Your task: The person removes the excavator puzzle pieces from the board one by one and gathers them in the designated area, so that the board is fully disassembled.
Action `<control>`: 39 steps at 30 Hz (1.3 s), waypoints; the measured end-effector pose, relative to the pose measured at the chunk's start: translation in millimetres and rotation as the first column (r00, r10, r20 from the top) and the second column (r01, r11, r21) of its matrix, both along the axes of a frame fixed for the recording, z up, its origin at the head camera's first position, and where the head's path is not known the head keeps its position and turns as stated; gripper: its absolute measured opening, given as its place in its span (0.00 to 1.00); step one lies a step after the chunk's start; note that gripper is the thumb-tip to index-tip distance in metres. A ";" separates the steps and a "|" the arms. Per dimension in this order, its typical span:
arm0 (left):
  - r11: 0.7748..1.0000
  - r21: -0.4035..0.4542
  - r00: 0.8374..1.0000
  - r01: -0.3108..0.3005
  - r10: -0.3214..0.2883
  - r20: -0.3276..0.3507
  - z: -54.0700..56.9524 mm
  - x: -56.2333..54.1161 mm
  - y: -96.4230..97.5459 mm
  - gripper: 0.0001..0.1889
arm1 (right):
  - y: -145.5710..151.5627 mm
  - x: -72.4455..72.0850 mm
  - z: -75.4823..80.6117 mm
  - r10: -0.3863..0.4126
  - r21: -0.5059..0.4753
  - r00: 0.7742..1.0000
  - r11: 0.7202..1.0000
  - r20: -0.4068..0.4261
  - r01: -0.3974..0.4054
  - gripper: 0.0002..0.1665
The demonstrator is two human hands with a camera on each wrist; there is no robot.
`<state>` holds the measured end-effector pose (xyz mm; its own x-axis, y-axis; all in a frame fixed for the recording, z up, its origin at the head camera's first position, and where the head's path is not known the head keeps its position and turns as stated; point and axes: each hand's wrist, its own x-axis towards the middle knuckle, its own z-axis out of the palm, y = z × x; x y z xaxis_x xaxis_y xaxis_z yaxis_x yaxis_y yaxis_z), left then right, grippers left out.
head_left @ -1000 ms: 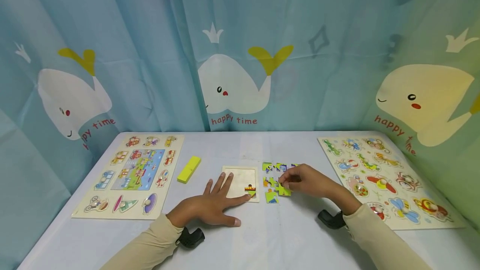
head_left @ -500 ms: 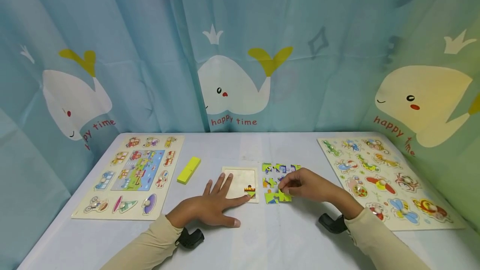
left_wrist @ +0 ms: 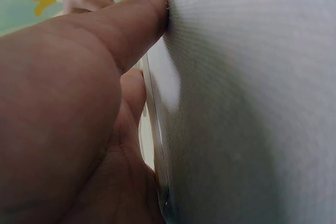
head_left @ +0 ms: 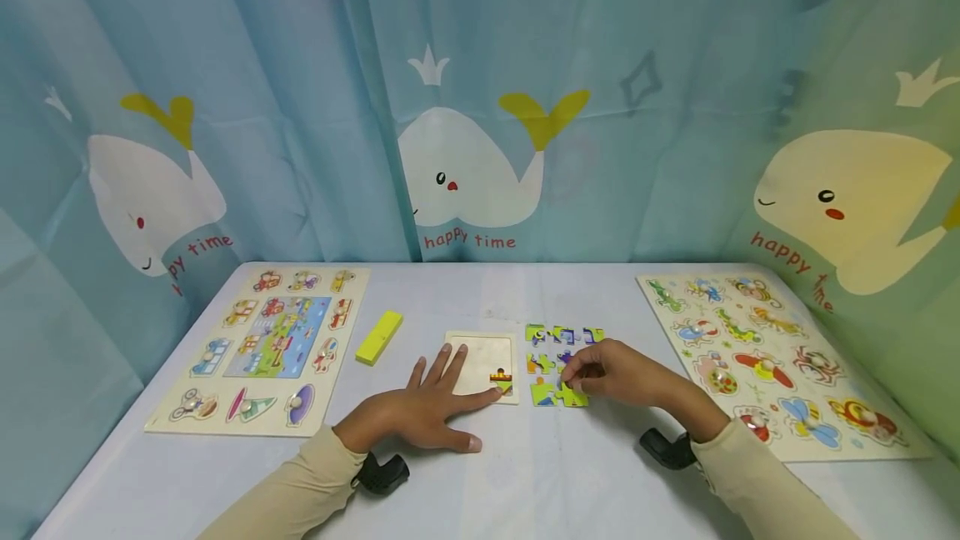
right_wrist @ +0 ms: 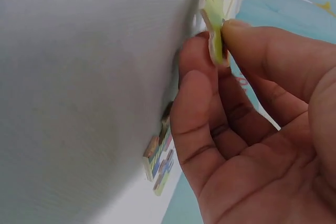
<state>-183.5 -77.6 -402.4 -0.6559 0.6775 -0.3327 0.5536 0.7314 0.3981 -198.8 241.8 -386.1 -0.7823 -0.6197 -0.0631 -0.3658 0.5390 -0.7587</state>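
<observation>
My left hand (head_left: 427,419) lies with straight, spread fingers over the left side of a small wooden puzzle tray (head_left: 480,348). Its index fingertip reaches a puzzle piece with a red stripe and green base (head_left: 501,377) in the tray's lower right corner. Between thumb and fingers my right hand (head_left: 618,373) pinches a green puzzle piece (right_wrist: 216,35), right of the tray. This piece sits low at the bottom of a group of loose pieces (head_left: 540,363) and partly hides behind the fingers in the head view. The left wrist view shows my thumb (left_wrist: 142,19) along the white cloth.
A yellow block (head_left: 378,338) lies left of the tray. Farther left is a vehicle knob-puzzle board (head_left: 333,373), and an insect puzzle board (head_left: 772,336) lies on the right. A blue whale-print curtain (head_left: 315,148) hangs behind the white-covered table (head_left: 517,482).
My right hand has moved slightly down and to the right with the green puzzle piece, which now lies beside the bottom left loose piece. The left hand has stayed still.
</observation>
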 end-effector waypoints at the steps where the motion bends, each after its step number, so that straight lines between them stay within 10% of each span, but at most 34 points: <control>1: 1.000 0.000 1.000 0.003 -0.003 0.001 0.2 -0.1 0.3 0.37 | 0.6 0.4 -0.3 0.002 0.000 1.000 1.000 -0.006 -0.002 0.04; 39: 0.998 0.049 0.999 0.048 -0.048 0.004 10.0 -1.2 0.6 0.34 | -25.4 -14.0 8.8 -0.019 0.057 0.992 0.998 -0.128 0.026 0.08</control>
<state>-184.7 -77.1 -392.4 -0.6208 0.7237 -0.3015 0.5855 0.6838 0.4354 -212.8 216.4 -377.3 -0.7999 -0.6001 0.0024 -0.4447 0.5901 -0.6739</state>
